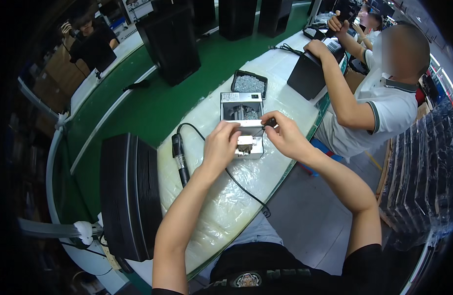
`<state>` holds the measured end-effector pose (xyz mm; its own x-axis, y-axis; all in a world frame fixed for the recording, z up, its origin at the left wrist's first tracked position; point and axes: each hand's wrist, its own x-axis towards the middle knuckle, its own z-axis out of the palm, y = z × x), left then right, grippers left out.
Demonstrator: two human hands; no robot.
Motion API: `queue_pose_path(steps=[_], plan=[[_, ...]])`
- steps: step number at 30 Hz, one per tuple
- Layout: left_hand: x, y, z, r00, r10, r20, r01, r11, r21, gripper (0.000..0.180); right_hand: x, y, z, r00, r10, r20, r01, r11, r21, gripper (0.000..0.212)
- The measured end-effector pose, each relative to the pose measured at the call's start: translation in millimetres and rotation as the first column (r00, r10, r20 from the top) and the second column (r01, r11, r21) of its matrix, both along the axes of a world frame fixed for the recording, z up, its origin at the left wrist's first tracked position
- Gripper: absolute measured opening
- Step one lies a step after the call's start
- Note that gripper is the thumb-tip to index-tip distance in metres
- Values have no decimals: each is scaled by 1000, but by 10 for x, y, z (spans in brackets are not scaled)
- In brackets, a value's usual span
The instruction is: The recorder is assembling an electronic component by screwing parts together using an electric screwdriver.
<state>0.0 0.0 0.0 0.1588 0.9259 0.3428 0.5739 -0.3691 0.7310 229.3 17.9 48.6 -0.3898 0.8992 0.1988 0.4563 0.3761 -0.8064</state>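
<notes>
A silver metal box (226,109) with loose screws inside stands on the plastic-covered table. Just in front of it is a smaller silver metal part (255,153) with an open frame. My left hand (220,146) is closed, its fingertips pressed on a silver strip (247,123) at the near side of the box. Opposite it, my right hand (288,136) pinches a small black piece (271,122) by the strip's right end; its exact kind is unclear. Left of my left hand lies a black, handheld corded tool (179,156), its cable running beneath my left wrist.
A black tray of screws (250,84) sits behind the box. A big black ribbed case (130,196) stands at the left. To the right a co-worker (379,93) handles a black box (310,76). Wrapped stacked goods (418,172) stand at far right.
</notes>
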Motion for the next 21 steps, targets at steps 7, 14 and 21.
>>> queue_pose_path(steps=[7,14,21], plan=[[54,-251,-275,931,188,-313,-163,981,106,38,101,-74,-167,974,-216,-64,225,945,236,15],[122,-276,-230,948,90,-305,-107,994,-39,45,-56,-170,-719,938,-95,334,-11,953,301,15],[240,-210,-227,944,143,-296,-168,984,-60,36,-67,-70,-772,920,-76,384,-39,958,283,13]])
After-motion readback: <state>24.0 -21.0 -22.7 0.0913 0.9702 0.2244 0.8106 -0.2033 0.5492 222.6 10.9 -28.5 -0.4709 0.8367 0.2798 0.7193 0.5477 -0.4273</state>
